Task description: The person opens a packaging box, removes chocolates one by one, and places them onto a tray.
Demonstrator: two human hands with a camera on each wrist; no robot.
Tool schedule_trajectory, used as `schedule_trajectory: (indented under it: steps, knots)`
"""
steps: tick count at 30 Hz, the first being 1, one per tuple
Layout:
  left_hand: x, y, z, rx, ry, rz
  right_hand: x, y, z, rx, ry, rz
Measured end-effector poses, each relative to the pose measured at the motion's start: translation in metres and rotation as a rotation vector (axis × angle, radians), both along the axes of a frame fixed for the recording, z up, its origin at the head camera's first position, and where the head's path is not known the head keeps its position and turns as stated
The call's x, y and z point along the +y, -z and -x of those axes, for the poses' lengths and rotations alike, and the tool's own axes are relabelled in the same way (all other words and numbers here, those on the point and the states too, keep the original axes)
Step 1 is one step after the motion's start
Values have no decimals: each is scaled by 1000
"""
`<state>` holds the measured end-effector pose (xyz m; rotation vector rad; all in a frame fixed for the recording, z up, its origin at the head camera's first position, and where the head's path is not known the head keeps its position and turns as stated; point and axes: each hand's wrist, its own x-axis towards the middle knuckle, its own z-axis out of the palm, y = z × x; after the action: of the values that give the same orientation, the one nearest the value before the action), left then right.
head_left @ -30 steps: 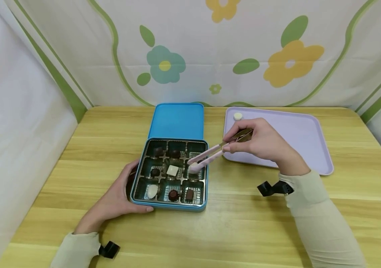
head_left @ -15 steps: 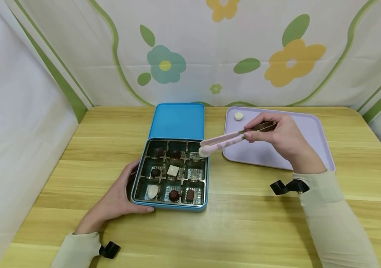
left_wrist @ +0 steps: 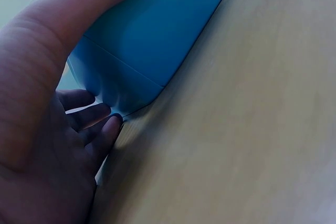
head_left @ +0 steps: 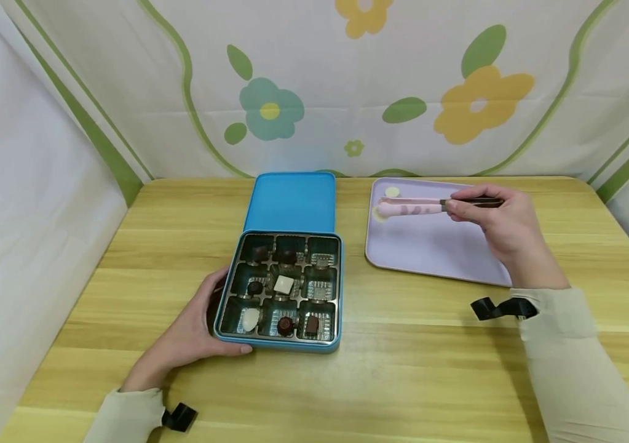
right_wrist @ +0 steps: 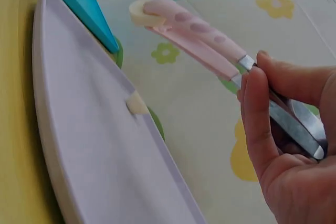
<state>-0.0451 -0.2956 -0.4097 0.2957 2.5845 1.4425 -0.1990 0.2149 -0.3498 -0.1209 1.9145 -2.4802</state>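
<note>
My right hand pinches a pair of pink-tipped tongs with metal handles over the lilac tray. A round white chocolate sits between the tong tips, raised above the tray in the right wrist view. Another round white chocolate lies at the tray's back left. My left hand holds the front-left corner of the blue tin, thumb along its front and fingertips against its side. In the tin's divided insert are dark and white chocolates, including a white square.
The tin's blue lid stands open at its back. Its upper-right and middle-right compartments hold no chocolate. A flowered cloth rises behind the wooden table.
My right hand has carried the tongs and the white chocolate from the tin's middle-right compartment rightward to above the tray's left side. My left hand stays on the tin.
</note>
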Motion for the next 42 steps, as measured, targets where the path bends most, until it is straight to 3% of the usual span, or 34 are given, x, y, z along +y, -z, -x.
schedule_trajectory:
  steps: [6,13,20,42]
  knots:
    - [-3,0,0,-6,2,-15,8,10,5,-57,78,-48]
    - [-3,0,1,-2,9,-20,9,19,9,-156,99,-125]
    - [-2,-1,1,4,10,3,9,20,10,-241,119,-115]
    - [-3,-2,0,5,8,2,4,15,9,-226,203,-194]
